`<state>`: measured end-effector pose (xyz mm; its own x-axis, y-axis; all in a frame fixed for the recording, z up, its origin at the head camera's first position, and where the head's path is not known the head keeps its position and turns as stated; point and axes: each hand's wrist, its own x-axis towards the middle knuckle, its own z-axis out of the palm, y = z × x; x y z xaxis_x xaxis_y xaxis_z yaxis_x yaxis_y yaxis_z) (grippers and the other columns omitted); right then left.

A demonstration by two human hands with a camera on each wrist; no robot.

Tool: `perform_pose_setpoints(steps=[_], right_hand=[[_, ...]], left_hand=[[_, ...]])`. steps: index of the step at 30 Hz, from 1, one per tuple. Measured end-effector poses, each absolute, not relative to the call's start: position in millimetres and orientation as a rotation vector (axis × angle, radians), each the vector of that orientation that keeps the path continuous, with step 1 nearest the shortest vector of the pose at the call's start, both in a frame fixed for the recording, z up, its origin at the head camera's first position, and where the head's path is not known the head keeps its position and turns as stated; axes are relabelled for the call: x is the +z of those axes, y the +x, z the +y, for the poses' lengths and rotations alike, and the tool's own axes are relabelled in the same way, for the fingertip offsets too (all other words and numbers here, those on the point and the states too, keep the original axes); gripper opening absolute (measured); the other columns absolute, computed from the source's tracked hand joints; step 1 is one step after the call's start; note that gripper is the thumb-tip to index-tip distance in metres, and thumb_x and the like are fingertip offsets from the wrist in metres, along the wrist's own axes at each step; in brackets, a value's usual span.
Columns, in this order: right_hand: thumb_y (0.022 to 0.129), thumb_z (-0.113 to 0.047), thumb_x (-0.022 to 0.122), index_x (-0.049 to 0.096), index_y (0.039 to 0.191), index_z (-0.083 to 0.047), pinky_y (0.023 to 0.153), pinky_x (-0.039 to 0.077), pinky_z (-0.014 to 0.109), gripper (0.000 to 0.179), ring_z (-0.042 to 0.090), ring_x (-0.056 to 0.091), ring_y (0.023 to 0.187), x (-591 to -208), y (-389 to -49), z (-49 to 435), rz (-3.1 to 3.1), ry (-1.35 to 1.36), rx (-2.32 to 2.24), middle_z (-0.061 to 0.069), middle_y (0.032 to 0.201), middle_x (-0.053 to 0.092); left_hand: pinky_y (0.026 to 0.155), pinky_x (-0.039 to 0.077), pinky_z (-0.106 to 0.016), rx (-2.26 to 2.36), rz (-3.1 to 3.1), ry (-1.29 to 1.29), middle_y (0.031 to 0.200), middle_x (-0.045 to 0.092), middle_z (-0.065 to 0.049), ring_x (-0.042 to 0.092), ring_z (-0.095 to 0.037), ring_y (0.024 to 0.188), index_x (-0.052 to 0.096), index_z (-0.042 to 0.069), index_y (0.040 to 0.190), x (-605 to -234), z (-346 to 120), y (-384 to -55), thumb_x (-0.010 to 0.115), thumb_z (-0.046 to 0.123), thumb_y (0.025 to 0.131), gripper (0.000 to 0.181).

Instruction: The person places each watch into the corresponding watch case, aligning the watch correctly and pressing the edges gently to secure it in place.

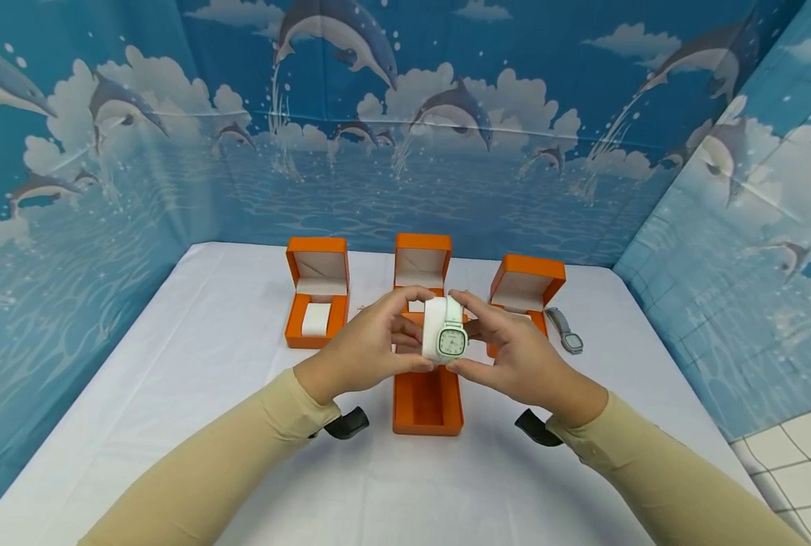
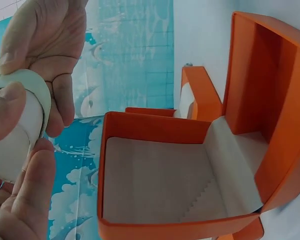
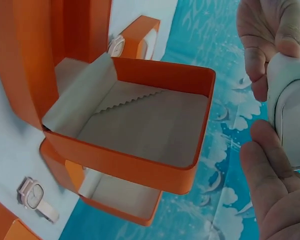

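Observation:
In the head view, my left hand [image 1: 373, 341] and my right hand [image 1: 517, 350] hold a white watch cushion [image 1: 434, 327] between them, above an open orange watch box. A pale green wristwatch [image 1: 453, 340] is wrapped round the cushion, its squarish dial facing me. My left fingers and thumb grip the cushion's left side. On the other side, my right thumb and fingers pinch the watch strap at top and bottom. Below them, the orange box [image 1: 429, 428] shows its bare inner compartment; its beige-lined lid [image 2: 160, 175] stands raised in the left wrist view.
Behind my hands stand more open orange boxes: left [image 1: 296, 334], middle [image 1: 423, 241] and right [image 1: 533, 265]. A white cushion [image 1: 315, 319] sits in the left one. A grey watch [image 1: 569, 338] lies beside the right box. Another watch [image 3: 34, 195] rests on the white tablecloth [image 1: 193, 341].

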<state>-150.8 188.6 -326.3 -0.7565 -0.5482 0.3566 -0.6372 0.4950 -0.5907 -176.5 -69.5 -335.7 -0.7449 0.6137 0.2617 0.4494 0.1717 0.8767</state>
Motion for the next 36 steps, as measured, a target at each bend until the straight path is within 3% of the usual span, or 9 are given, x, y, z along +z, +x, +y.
perform_pose_setpoints(steps=[4, 11, 16, 20, 26, 29, 32, 36], right_hand=[[0.090, -0.007, 0.084, 0.032, 0.166, -0.007, 0.094, 0.062, 0.035, 0.092, 0.020, 0.073, 0.115, -327.7, -150.6, 188.9, -2.586, 1.036, 1.100, 0.012, 0.147, 0.062], [0.094, -0.007, 0.079, 0.025, 0.168, -0.011, 0.097, 0.061, 0.033, 0.092, 0.020, 0.071, 0.118, -329.9, -150.3, 186.6, -2.555, 1.065, 1.168, 0.012, 0.153, 0.056], [0.089, -0.004, 0.083, 0.034, 0.165, -0.010, 0.098, 0.061, 0.040, 0.090, 0.021, 0.072, 0.114, -329.9, -150.7, 184.6, -2.508, 1.054, 1.192, 0.013, 0.151, 0.055], [0.087, -0.002, 0.085, 0.041, 0.160, -0.008, 0.099, 0.061, 0.033, 0.086, 0.020, 0.071, 0.114, -328.5, -151.3, 182.6, -2.478, 1.071, 1.245, 0.012, 0.147, 0.058], [0.089, -0.003, 0.084, 0.039, 0.162, -0.009, 0.102, 0.057, 0.025, 0.086, 0.017, 0.066, 0.121, -327.6, -152.0, 180.7, -2.494, 1.084, 1.306, 0.009, 0.151, 0.055], [0.090, -0.003, 0.083, 0.032, 0.165, -0.010, 0.101, 0.059, 0.030, 0.091, 0.018, 0.068, 0.121, -328.5, -152.2, 181.6, -2.499, 1.076, 1.274, 0.010, 0.160, 0.047], [0.089, -0.003, 0.084, 0.035, 0.165, -0.010, 0.102, 0.059, 0.033, 0.091, 0.025, 0.065, 0.129, -330.4, -151.8, 182.8, -2.481, 1.068, 1.176, 0.013, 0.167, 0.038], [0.086, -0.003, 0.086, 0.047, 0.158, -0.006, 0.105, 0.055, 0.024, 0.082, 0.033, 0.058, 0.138, -333.7, -150.9, 183.3, -2.439, 1.061, 1.054, 0.018, 0.166, 0.040]], left_hand=[[0.097, 0.062, -0.042, 1.650, 2.252, 1.061, 0.149, 0.050, -0.006, 0.072, -0.017, 0.111, 0.038, 0.013, 0.155, -335.1, -68.4, -176.9, 0.085, 0.004, 0.088, 0.082], [0.095, 0.061, -0.026, 1.617, 2.298, 1.052, 0.150, 0.050, -0.005, 0.071, -0.015, 0.113, 0.037, 0.016, 0.157, -333.4, -67.8, -176.6, 0.085, 0.006, 0.088, 0.085], [0.095, 0.062, -0.030, 1.614, 2.317, 1.063, 0.153, 0.048, -0.002, 0.071, -0.015, 0.112, 0.039, 0.017, 0.156, -331.3, -69.4, -176.5, 0.085, 0.005, 0.088, 0.084], [0.097, 0.061, -0.031, 1.598, 2.300, 1.064, 0.152, 0.049, -0.001, 0.071, -0.014, 0.114, 0.039, 0.018, 0.157, -330.7, -69.9, -175.5, 0.084, 0.005, 0.089, 0.083], [0.098, 0.061, -0.032, 1.576, 2.316, 1.083, 0.153, 0.049, -0.001, 0.070, -0.013, 0.114, 0.039, 0.017, 0.158, -331.6, -69.0, -174.4, 0.084, 0.006, 0.089, 0.083], [0.097, 0.061, -0.028, 1.585, 2.327, 1.091, 0.154, 0.048, -0.002, 0.071, -0.014, 0.113, 0.039, 0.016, 0.157, -331.7, -68.7, -174.9, 0.085, 0.006, 0.089, 0.083], [0.096, 0.060, -0.026, 1.587, 2.338, 1.087, 0.154, 0.048, -0.004, 0.071, -0.014, 0.114, 0.039, 0.015, 0.157, -331.6, -69.2, -175.1, 0.085, 0.007, 0.088, 0.083], [0.098, 0.061, -0.032, 1.592, 2.334, 1.077, 0.156, 0.045, -0.004, 0.071, -0.015, 0.114, 0.038, 0.014, 0.158, -332.0, -69.0, -174.9, 0.085, 0.006, 0.088, 0.085]])
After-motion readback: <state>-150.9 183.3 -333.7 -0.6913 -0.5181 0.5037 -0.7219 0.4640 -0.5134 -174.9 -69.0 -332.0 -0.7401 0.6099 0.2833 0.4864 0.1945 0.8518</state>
